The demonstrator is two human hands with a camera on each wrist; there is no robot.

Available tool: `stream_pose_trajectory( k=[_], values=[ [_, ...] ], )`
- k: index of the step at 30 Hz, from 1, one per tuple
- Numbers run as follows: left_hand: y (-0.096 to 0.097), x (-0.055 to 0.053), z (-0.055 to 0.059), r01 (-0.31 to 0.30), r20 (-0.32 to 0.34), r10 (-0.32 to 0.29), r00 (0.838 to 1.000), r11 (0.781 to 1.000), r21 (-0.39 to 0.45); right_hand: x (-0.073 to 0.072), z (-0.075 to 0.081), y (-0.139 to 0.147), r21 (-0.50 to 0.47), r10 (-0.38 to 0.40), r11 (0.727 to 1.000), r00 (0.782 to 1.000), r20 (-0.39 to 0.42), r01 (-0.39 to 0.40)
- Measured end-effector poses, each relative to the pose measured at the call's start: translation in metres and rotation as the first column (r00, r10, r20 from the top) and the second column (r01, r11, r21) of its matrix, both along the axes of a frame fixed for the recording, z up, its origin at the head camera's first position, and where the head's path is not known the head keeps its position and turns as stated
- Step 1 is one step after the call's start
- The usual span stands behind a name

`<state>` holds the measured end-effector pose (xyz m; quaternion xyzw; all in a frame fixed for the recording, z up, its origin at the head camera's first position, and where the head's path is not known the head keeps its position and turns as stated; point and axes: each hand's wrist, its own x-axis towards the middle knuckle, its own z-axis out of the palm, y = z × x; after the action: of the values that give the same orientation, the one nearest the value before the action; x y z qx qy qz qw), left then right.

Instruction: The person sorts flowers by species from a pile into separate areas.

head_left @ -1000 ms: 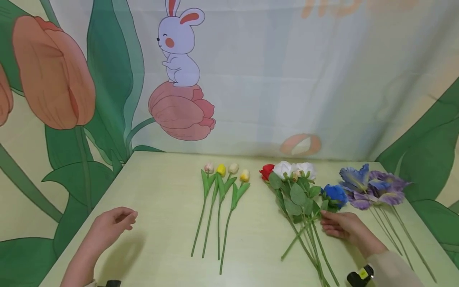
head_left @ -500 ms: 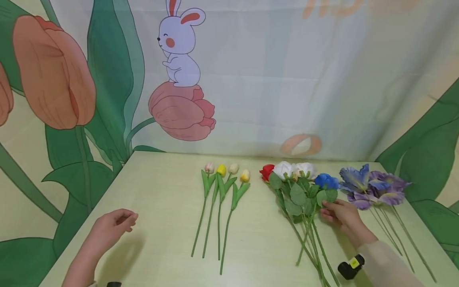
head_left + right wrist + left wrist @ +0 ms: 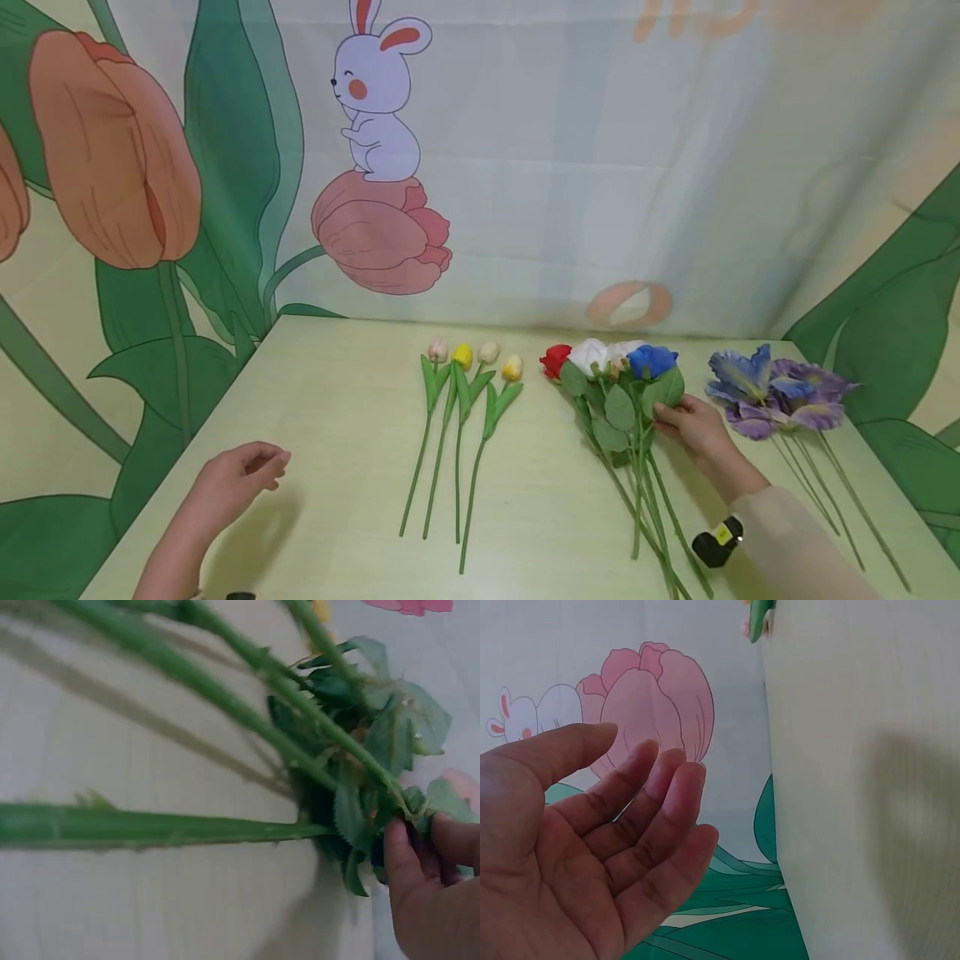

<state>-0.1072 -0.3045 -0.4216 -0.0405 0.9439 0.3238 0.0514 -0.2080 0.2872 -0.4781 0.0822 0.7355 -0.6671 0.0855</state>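
Observation:
My right hand (image 3: 693, 429) pinches the leafy stem of a blue rose (image 3: 652, 361), whose bloom overlaps the white roses (image 3: 590, 357) in the head view. A red rose (image 3: 556, 362) lies at the left of this bunch. In the right wrist view, thumb and fingers (image 3: 405, 855) close on the stem among green leaves (image 3: 390, 727), with several stems (image 3: 172, 832) running off to the left. My left hand (image 3: 240, 479) hovers over the left side of the table, holding nothing; the left wrist view shows its relaxed, slightly bent fingers (image 3: 679, 802) and bare palm.
Several tulips (image 3: 462, 358), pink, yellow and cream, lie side by side mid-table. Purple-blue irises (image 3: 772, 387) with long thin stems lie to the right of my right hand. Behind the pale table (image 3: 337, 400) hangs a printed backdrop (image 3: 525, 167) with a rabbit and tulips.
My right hand has moved left and a little away from me, bringing the blue rose from the bunch's right side onto the white roses. Its stem now stands more upright. The left hand barely moved.

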Motion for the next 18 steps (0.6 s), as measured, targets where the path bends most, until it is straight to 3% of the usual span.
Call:
stream_pose_trajectory(
  k=[6,13,15,18],
  values=[
    [0.002,-0.002,-0.003,-0.003,0.012,0.003,1.000,1.000,0.003,-0.007,-0.006,0.000,0.103,0.020,0.994,0.995,0.095,-0.030],
    [0.003,-0.003,-0.007,-0.001,0.050,0.000,0.999,1.000,0.009,-0.008,-0.005,0.003,-0.069,-0.055,0.995,0.969,0.240,0.073],
    [0.003,-0.003,-0.008,0.001,0.053,-0.001,0.999,1.000,0.010,-0.007,-0.003,0.005,-0.043,-0.060,0.996,0.964,0.258,0.073],
    [0.002,-0.004,-0.008,0.004,0.055,-0.005,0.998,1.000,0.008,-0.005,0.000,0.012,0.036,-0.014,0.999,0.969,0.246,0.006]
  ],
)
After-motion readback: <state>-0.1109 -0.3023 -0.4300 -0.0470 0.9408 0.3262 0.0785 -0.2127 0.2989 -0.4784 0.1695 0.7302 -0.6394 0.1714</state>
